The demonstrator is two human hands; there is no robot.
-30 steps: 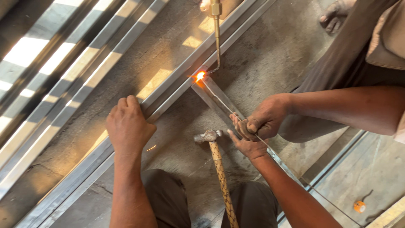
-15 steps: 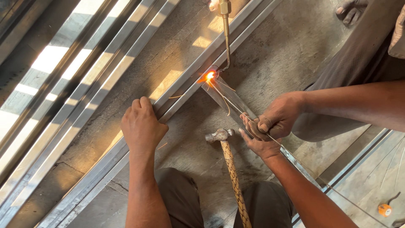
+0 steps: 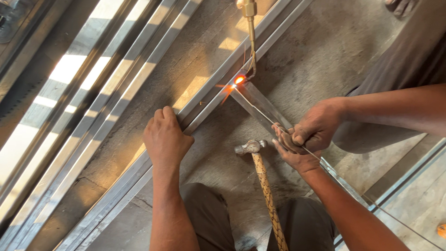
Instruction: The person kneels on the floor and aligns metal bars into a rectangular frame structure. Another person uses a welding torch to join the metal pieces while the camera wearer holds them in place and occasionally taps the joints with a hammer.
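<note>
The left hand is pressing flat on the long steel channel on the floor, fingers curled over its edge. The right hand is pinching the flat steel bar whose end is meeting the glowing joint under a co-worker's torch. Both pieces should be held firm and steady, fingers well back from the heat.

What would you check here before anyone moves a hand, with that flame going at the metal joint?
1. Left hand pressing flat on the long metal frame: ok.
2. Right hand steadying the cross bar near its lower end: ok.
3. Both hands apart from the glowing joint: ok, though sparks fly toward them.
4. Torch tip aimed at the joint: ok.
5. Co-worker's hand gripping the thin filler rod: ok.
6. Hammer lying untouched on the floor between the knees: ok.
7. Gloves: not ok, all hands are bare.
</note>
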